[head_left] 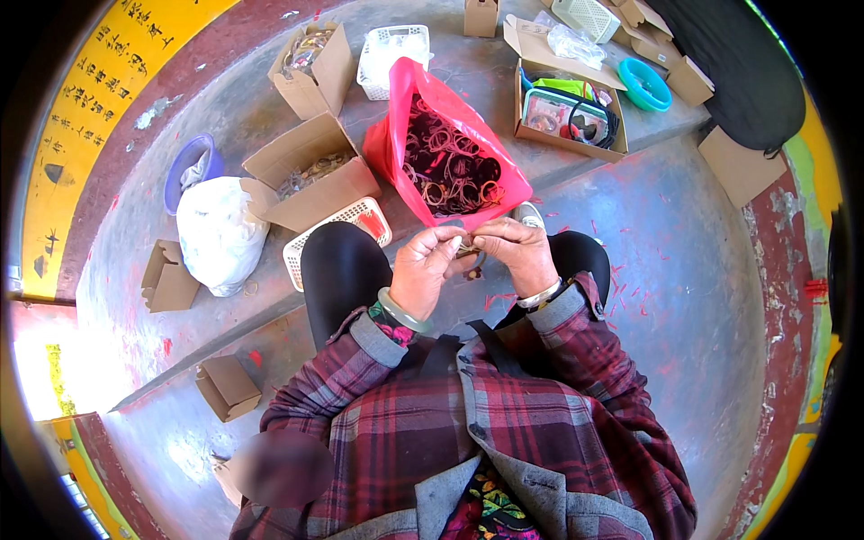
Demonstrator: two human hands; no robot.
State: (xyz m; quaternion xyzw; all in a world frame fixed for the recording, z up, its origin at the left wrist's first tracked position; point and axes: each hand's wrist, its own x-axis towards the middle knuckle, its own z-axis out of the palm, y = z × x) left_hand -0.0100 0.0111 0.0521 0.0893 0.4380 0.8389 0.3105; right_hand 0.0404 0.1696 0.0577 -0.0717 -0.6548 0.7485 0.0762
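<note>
Currently in hand: looped piece [474,272], at the centre of the dial; partly hidden by fingers, exact kind not discernible.
Left hand [421,277]: thumb and forefinger pinched together, tips meeting the other hand's; what lies between them is too small to tell.
Right hand [520,256]: thumb and forefinger likewise pinched, looped piece just below.
Pink bag [477,117]: 12 o'clock, just beyond the hands; mouth wide, filled with dark and pale loops [450,157].
White basket [369,83]: toward 11 o'clock; holds whitish plastic [403,49].
Upright carton [331,76]: between 10 and 11 o'clock; top open, multicoloured rings [306,49] inside.
Wide carton [324,200]: 10 o'clock; flaps open, pale small goods within, kind unclear.
Cream basket [295,261]: 9 o'clock, beside the knee; red pieces [371,222] in it.
White bag [220,236]: 9 o'clock, farther out; bulging, contents hidden.
Purple basin [214,164]: between 9 and 10 o'clock; pale crumpled material [193,171] inside.
Flapped carton [538,49]: between 1 and 2 o'clock; clear-topped case [549,110], lime-green item [571,87], dark cord.
Teal basin [641,83]: between 1 and 2 o'clock, beyond that carton.
</note>
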